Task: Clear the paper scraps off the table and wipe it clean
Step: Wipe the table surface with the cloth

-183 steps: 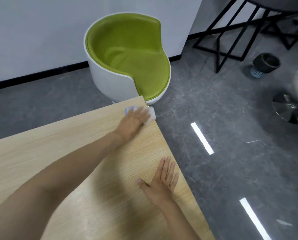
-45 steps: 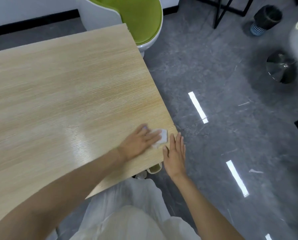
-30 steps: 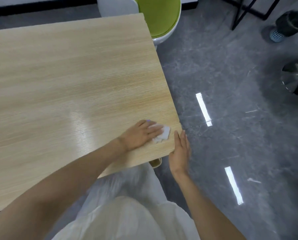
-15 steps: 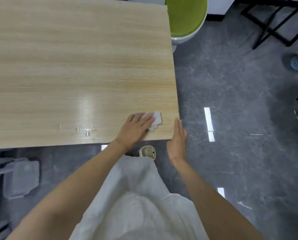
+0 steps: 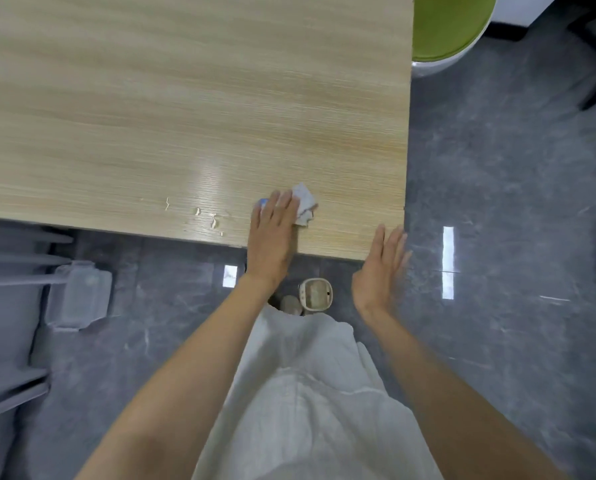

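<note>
The light wooden table (image 5: pixel 192 98) fills the upper left of the view. My left hand (image 5: pixel 272 230) lies flat with straight fingers on a small white wiping cloth (image 5: pixel 305 202) near the table's near edge. A few tiny paper scraps (image 5: pixel 206 216) lie on the wood just left of that hand, close to the edge. My right hand (image 5: pixel 381 268) is held open with straight fingers at the table's near right corner, its fingertips level with the edge.
A green and white tub chair (image 5: pixel 445 32) stands beyond the table's right side. Grey chair parts (image 5: pixel 74 299) sit on the floor at lower left. My white skirt and a shoe (image 5: pixel 315 294) are below the table edge. Dark grey floor lies to the right.
My left hand has slid the cloth leftward along the near edge, away from the corner and toward the scraps. The right hand stays open at the corner. The view has turned more straight down.
</note>
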`<act>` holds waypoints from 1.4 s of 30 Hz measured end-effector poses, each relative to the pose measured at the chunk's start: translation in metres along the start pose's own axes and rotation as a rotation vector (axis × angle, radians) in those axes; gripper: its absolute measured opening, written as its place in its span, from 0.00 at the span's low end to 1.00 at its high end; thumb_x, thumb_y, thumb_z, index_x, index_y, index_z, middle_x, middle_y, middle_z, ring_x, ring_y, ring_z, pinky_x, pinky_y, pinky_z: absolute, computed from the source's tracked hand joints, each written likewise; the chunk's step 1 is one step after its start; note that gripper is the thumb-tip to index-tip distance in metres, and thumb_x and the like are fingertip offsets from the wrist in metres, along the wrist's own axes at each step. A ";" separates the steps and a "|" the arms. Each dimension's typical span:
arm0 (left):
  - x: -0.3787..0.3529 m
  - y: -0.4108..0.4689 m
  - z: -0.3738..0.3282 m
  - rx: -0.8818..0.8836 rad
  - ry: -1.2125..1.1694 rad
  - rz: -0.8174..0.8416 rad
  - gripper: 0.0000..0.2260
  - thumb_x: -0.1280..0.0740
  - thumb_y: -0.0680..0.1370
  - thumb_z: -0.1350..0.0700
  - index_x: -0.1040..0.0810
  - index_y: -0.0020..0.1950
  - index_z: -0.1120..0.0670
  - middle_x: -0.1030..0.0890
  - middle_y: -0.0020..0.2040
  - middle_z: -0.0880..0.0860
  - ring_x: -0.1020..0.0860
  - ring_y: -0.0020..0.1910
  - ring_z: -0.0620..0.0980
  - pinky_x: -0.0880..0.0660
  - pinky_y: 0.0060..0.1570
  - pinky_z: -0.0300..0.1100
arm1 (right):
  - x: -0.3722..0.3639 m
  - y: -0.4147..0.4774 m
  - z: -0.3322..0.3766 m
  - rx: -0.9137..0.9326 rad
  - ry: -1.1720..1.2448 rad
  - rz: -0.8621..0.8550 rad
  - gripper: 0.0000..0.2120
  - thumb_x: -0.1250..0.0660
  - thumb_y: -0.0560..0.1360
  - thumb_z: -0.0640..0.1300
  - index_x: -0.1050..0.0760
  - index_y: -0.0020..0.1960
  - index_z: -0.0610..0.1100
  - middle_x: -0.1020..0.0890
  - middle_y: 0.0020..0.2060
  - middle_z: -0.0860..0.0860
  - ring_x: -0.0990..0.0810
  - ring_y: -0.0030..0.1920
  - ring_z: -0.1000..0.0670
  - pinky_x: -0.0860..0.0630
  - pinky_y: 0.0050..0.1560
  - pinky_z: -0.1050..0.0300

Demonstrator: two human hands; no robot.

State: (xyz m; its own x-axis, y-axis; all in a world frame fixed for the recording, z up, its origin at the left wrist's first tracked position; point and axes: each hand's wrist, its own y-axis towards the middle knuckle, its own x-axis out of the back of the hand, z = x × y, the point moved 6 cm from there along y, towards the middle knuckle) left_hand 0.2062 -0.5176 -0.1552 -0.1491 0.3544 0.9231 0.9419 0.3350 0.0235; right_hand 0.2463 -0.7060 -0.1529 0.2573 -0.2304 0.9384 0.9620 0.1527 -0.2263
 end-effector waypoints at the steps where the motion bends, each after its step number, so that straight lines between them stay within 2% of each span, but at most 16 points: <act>1: 0.001 -0.001 -0.005 0.123 -0.032 -0.028 0.25 0.44 0.75 0.65 0.35 0.73 0.60 0.36 0.74 0.57 0.41 0.75 0.58 0.50 0.74 0.55 | -0.001 -0.001 0.008 0.044 -0.006 -0.015 0.45 0.41 0.68 0.24 0.60 0.77 0.41 0.61 0.76 0.40 0.64 0.76 0.43 0.66 0.75 0.47; 3: -0.010 -0.008 -0.036 0.119 -0.080 0.004 0.25 0.42 0.74 0.68 0.34 0.72 0.59 0.35 0.74 0.57 0.39 0.74 0.57 0.49 0.73 0.55 | -0.008 -0.006 0.023 0.143 0.023 -0.009 0.45 0.43 0.67 0.22 0.61 0.77 0.41 0.62 0.76 0.42 0.65 0.76 0.45 0.66 0.75 0.47; 7: -0.020 -0.032 -0.042 -0.398 0.022 0.175 0.26 0.46 0.73 0.64 0.32 0.72 0.56 0.31 0.72 0.53 0.33 0.71 0.53 0.48 0.71 0.49 | -0.021 -0.007 0.033 0.228 0.059 0.059 0.40 0.46 0.73 0.25 0.64 0.76 0.41 0.64 0.76 0.45 0.68 0.74 0.49 0.65 0.75 0.50; 11: 0.012 -0.020 0.046 -0.081 -0.015 0.013 0.25 0.49 0.75 0.61 0.33 0.72 0.58 0.33 0.73 0.57 0.37 0.73 0.57 0.46 0.72 0.55 | -0.027 -0.007 0.031 0.241 -0.054 0.083 0.46 0.43 0.69 0.24 0.68 0.75 0.40 0.69 0.73 0.45 0.71 0.73 0.46 0.67 0.74 0.48; 14: 0.008 -0.021 0.026 0.194 -0.070 -0.068 0.22 0.42 0.77 0.66 0.33 0.72 0.59 0.35 0.74 0.57 0.40 0.74 0.58 0.48 0.73 0.57 | -0.028 -0.009 0.035 0.223 -0.105 0.097 0.44 0.44 0.70 0.26 0.68 0.75 0.38 0.67 0.74 0.41 0.69 0.74 0.43 0.66 0.75 0.46; 15: 0.000 -0.025 0.005 0.138 -0.082 -0.052 0.23 0.41 0.76 0.68 0.33 0.71 0.59 0.34 0.73 0.57 0.39 0.74 0.58 0.46 0.72 0.58 | -0.028 -0.009 0.036 0.205 -0.107 0.103 0.44 0.44 0.70 0.26 0.68 0.75 0.38 0.67 0.74 0.41 0.69 0.74 0.42 0.66 0.75 0.45; 17: -0.016 -0.041 -0.029 -0.224 -0.054 0.049 0.26 0.45 0.72 0.69 0.33 0.70 0.58 0.31 0.72 0.58 0.34 0.72 0.58 0.40 0.70 0.58 | -0.028 -0.008 0.037 0.184 -0.104 0.107 0.43 0.44 0.71 0.26 0.68 0.75 0.38 0.67 0.75 0.41 0.69 0.74 0.42 0.66 0.75 0.46; 19: -0.010 -0.043 -0.011 -0.469 -0.032 0.089 0.26 0.46 0.72 0.67 0.34 0.70 0.58 0.30 0.70 0.58 0.35 0.71 0.56 0.41 0.69 0.56 | -0.027 -0.007 0.035 0.196 -0.119 0.103 0.44 0.43 0.70 0.25 0.69 0.75 0.39 0.67 0.75 0.42 0.69 0.74 0.43 0.66 0.75 0.47; 22: 0.019 -0.019 0.048 -0.188 -0.031 -0.010 0.22 0.39 0.74 0.67 0.32 0.68 0.60 0.28 0.67 0.61 0.34 0.67 0.59 0.36 0.66 0.58 | -0.021 -0.007 0.033 0.222 -0.117 0.101 0.43 0.44 0.72 0.26 0.66 0.76 0.40 0.64 0.76 0.43 0.67 0.75 0.44 0.65 0.75 0.49; 25: 0.023 -0.012 0.058 0.203 -0.040 -0.095 0.20 0.38 0.77 0.66 0.32 0.69 0.59 0.33 0.73 0.59 0.39 0.73 0.60 0.46 0.73 0.58 | -0.014 -0.006 0.039 0.160 -0.004 0.070 0.33 0.48 0.77 0.33 0.59 0.78 0.41 0.58 0.77 0.45 0.61 0.77 0.47 0.61 0.76 0.49; 27: 0.008 -0.018 0.020 0.120 -0.071 -0.041 0.23 0.42 0.75 0.69 0.34 0.69 0.59 0.34 0.73 0.59 0.37 0.72 0.61 0.41 0.70 0.59 | -0.012 -0.005 0.046 0.103 0.081 0.032 0.27 0.51 0.81 0.41 0.56 0.78 0.43 0.55 0.77 0.45 0.59 0.77 0.47 0.59 0.76 0.48; 31: -0.003 -0.047 0.002 -0.474 0.008 0.174 0.26 0.48 0.73 0.66 0.31 0.71 0.58 0.31 0.72 0.57 0.33 0.71 0.58 0.40 0.70 0.57 | -0.016 0.002 0.059 0.123 0.036 0.013 0.25 0.54 0.83 0.48 0.55 0.78 0.44 0.55 0.77 0.44 0.59 0.77 0.46 0.61 0.76 0.46; 33: 0.015 -0.040 0.045 -0.438 0.045 0.156 0.26 0.47 0.73 0.65 0.32 0.71 0.59 0.32 0.72 0.56 0.35 0.72 0.58 0.42 0.71 0.56 | -0.020 0.006 0.065 0.161 0.004 0.053 0.26 0.54 0.83 0.48 0.56 0.78 0.44 0.57 0.77 0.44 0.61 0.77 0.46 0.62 0.76 0.46; 36: 0.045 -0.012 0.104 -0.014 -0.037 0.018 0.23 0.48 0.75 0.61 0.30 0.69 0.62 0.31 0.71 0.60 0.36 0.72 0.61 0.42 0.70 0.62 | -0.027 0.009 0.076 0.196 -0.017 0.091 0.26 0.54 0.83 0.48 0.56 0.78 0.43 0.58 0.77 0.43 0.62 0.77 0.46 0.63 0.76 0.46; 38: 0.042 -0.011 0.085 0.134 -0.072 -0.023 0.20 0.42 0.76 0.64 0.30 0.69 0.62 0.31 0.71 0.62 0.37 0.72 0.63 0.41 0.69 0.64 | -0.032 0.010 0.085 0.218 -0.028 0.107 0.26 0.54 0.83 0.47 0.56 0.78 0.43 0.58 0.77 0.43 0.62 0.77 0.46 0.62 0.76 0.46; 42: 0.013 -0.048 0.026 -0.314 -0.083 0.141 0.26 0.47 0.73 0.67 0.31 0.71 0.60 0.31 0.72 0.58 0.34 0.71 0.61 0.40 0.68 0.62 | -0.034 0.014 0.098 0.241 -0.047 0.116 0.26 0.53 0.83 0.45 0.56 0.78 0.43 0.58 0.77 0.43 0.62 0.77 0.45 0.61 0.76 0.46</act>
State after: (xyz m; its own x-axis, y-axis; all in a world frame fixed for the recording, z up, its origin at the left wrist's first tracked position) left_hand 0.1515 -0.5064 -0.1541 -0.0229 0.4520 0.8917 0.9996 -0.0028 0.0271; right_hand 0.2419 -0.6014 -0.1624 0.3545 -0.1545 0.9222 0.8755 0.4012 -0.2693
